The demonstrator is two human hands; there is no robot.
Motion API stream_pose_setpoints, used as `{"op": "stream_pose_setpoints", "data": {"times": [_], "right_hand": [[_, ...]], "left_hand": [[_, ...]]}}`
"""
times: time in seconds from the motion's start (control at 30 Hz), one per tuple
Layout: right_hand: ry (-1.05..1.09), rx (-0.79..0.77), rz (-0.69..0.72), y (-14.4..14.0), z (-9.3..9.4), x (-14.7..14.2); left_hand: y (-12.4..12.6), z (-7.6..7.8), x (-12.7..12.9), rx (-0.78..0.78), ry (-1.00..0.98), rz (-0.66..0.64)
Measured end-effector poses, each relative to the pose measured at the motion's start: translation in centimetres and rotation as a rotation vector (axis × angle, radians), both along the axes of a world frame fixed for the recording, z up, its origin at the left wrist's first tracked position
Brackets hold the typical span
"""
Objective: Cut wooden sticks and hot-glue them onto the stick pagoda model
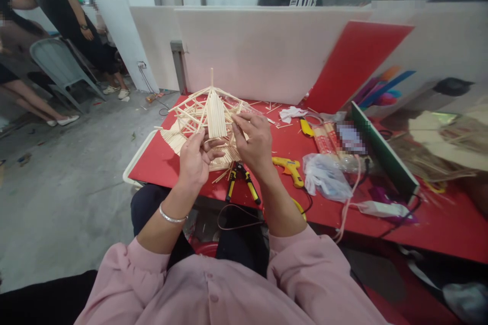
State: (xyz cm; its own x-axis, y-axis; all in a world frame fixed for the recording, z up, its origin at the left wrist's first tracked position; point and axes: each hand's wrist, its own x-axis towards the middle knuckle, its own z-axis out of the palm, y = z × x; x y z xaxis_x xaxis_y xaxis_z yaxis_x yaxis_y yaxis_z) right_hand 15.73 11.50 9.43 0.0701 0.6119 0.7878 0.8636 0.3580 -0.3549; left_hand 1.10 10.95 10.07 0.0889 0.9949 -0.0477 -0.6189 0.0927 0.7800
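Note:
A model built of thin pale wooden sticks (216, 114) stands on the red table, with a peaked, roof-like frame and one upright stick at its top. A closely laid strip of sticks covers part of its front slope. My left hand (193, 160) is at the model's lower front left, fingers apart and slightly curled, thumb close to the strip. At the right side of the frame, my right hand (253, 139) has thumb and forefinger pinched together. Whatever lies between those fingertips is too small to make out. Black-and-yellow pliers (244, 183) lie just below the hands.
A yellow glue gun (290, 168) lies right of my right hand. Beyond it are a clear plastic bag (326, 177), packets of sticks (328, 137) and cables. A green-sided divider (385, 150) stands farther right. Pale boards (251, 53) rise behind the table. Other people stand at far left.

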Motion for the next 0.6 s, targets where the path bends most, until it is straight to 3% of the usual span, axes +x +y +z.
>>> {"op": "stream_pose_setpoints", "data": {"times": [0.33, 0.47, 0.6], "right_hand": [[-0.016, -0.063, 0.033, -0.3, -0.3, 0.0], [0.047, -0.074, 0.043, -2.1, -0.7, 0.3], [0.168, -0.125, -0.064, -4.9, -2.5, 3.0]], "left_hand": [[-0.2, 0.1, 0.1, 0.007, -0.023, -0.012], [-0.6, 0.3, 0.1, -0.026, -0.047, -0.024], [-2.3, 0.3, 0.0, -0.072, -0.051, -0.080]]}}
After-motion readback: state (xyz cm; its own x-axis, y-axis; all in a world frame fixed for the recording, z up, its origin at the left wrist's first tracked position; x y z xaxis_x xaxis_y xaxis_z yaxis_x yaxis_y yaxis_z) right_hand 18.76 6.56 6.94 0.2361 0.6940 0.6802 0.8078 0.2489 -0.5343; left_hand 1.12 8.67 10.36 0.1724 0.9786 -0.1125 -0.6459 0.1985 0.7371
